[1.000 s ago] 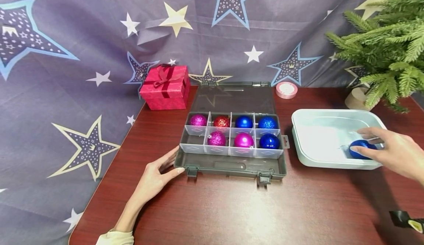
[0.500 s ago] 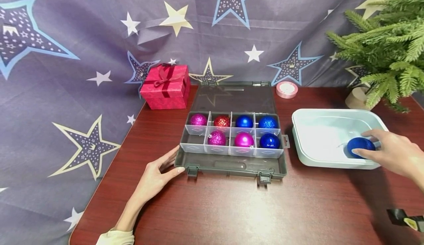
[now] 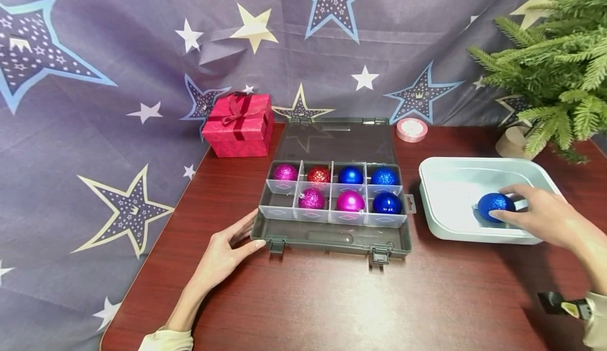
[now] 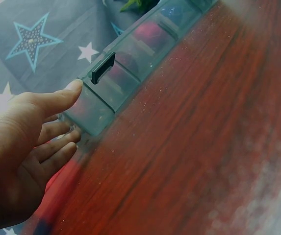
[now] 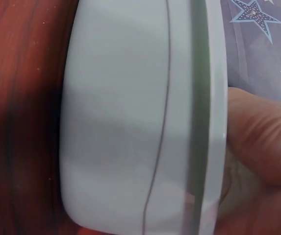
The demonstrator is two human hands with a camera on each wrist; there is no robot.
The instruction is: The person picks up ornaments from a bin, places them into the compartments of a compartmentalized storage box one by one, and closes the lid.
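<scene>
In the head view, my right hand (image 3: 547,216) holds a glittery blue Christmas ball (image 3: 493,207) between thumb and fingers, inside the pale blue tub (image 3: 450,198). The tub's wall (image 5: 115,112) hides that ball in the right wrist view. My left hand (image 3: 220,259) touches the front left corner of the smoky clear divided case (image 3: 327,232), thumb at the front and fingers along the side. The case's lid (image 3: 336,143) lies back. Pink, red and blue balls sit singly in its compartments; the front left compartment (image 3: 277,201) of the divided rows holds none.
A red gift box (image 3: 239,124) with a ribbon stands at the back left. A roll of pink ribbon (image 3: 411,129) lies behind the case. An artificial fir tree (image 3: 559,71) on a wooden base rises at the back right. A star-patterned cloth (image 3: 142,77) hangs behind.
My right hand has moved leftward within the tub, bringing the blue Christmas ball with it from the right end toward the middle. The left hand has stayed at the case corner.
</scene>
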